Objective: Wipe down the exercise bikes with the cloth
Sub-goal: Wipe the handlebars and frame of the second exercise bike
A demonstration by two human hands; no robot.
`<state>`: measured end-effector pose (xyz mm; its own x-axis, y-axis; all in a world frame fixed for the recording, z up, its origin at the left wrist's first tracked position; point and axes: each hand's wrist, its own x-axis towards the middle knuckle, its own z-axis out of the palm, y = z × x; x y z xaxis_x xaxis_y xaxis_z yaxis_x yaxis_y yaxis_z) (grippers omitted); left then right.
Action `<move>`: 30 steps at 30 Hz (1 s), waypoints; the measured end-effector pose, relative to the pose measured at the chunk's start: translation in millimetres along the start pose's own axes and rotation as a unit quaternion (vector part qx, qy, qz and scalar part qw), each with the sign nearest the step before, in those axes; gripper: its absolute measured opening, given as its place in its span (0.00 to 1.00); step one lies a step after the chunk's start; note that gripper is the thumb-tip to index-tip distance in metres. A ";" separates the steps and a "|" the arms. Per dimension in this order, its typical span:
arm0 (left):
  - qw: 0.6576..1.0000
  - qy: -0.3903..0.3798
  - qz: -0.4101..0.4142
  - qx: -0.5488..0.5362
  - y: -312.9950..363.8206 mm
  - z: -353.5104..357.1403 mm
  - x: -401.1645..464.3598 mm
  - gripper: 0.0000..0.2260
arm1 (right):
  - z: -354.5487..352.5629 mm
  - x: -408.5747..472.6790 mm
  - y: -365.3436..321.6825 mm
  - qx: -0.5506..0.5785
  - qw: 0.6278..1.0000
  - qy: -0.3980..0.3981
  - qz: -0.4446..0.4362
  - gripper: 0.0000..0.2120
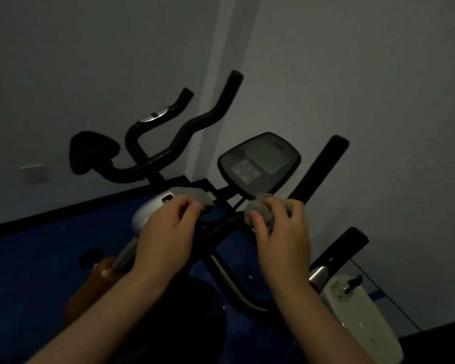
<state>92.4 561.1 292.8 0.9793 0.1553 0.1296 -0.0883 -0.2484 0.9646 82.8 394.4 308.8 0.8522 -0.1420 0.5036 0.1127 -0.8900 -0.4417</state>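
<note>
The room is dim. A black exercise bike stands in front of me, its console [259, 162] tilted up and its right handlebar grip [319, 170] rising beside it. My right hand [281, 232] is closed around a bunched grey cloth [259, 211], pressed against the handlebar just below the console. My left hand [168, 229] grips the curved handlebar tube [216, 229] to the left of the cloth, fingers wrapped over it. A second bike [153, 158] with black curved handlebars and a black saddle [91, 151] stands behind, to the left.
A blue floor mat [37, 258] lies under the bikes. An orange body [90, 290] sits low left and a white bike housing [360, 316] low right. Grey walls meet at a corner behind the console. A wall plate [34, 173] is at left.
</note>
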 end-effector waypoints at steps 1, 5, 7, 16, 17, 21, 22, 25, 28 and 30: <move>1.000 0.002 -0.001 0.014 -5.5 -2.6 -8.3 0.10 | 6.9 -8.3 -7.8 0.019 1.000 -0.016 -0.011 0.10; 0.997 0.039 0.010 0.064 -11.4 -9.6 -17.8 0.07 | -7.0 11.8 -5.9 0.052 0.992 -0.097 -0.058 0.07; 0.996 0.040 0.003 0.079 -12.4 -9.4 -19.9 0.08 | -19.3 29.4 2.9 0.028 0.998 -0.055 -0.026 0.07; 0.995 0.079 -0.066 -0.018 -19.3 -11.3 -27.0 0.10 | 12.5 3.0 -39.7 0.059 0.964 -0.213 -0.149 0.10; 0.993 0.089 -0.070 -0.026 -21.0 -11.4 -31.4 0.10 | 6.6 15.2 -33.1 0.044 0.970 -0.197 -0.137 0.09; 0.980 0.124 -0.111 -0.106 -28.9 -9.2 -41.3 0.10 | 4.2 9.5 -31.9 0.018 0.984 -0.137 -0.112 0.09; 0.980 0.125 -0.110 -0.109 -31.3 -9.3 -41.3 0.10 | 11.1 -4.4 -39.9 0.037 0.975 -0.176 -0.131 0.10; 0.988 0.109 -0.095 -0.063 -33.2 -11.0 -39.2 0.08 | 21.8 -21.6 -54.4 0.103 0.934 -0.295 -0.175 0.11; 0.982 0.119 -0.108 -0.097 -27.4 -12.4 -44.0 0.10 | 11.2 14.6 -41.3 0.098 0.933 -0.287 -0.191 0.10; 0.985 0.108 -0.107 -0.080 -21.7 -9.8 -52.5 0.08 | 3.2 35.7 -31.2 0.044 0.941 -0.245 -0.228 0.09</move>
<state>41.1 567.8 267.3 0.9183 0.3925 -0.0521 0.0721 -0.0364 0.9967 111.3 418.5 338.2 0.8357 0.4827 0.2619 0.5477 -0.7677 -0.3326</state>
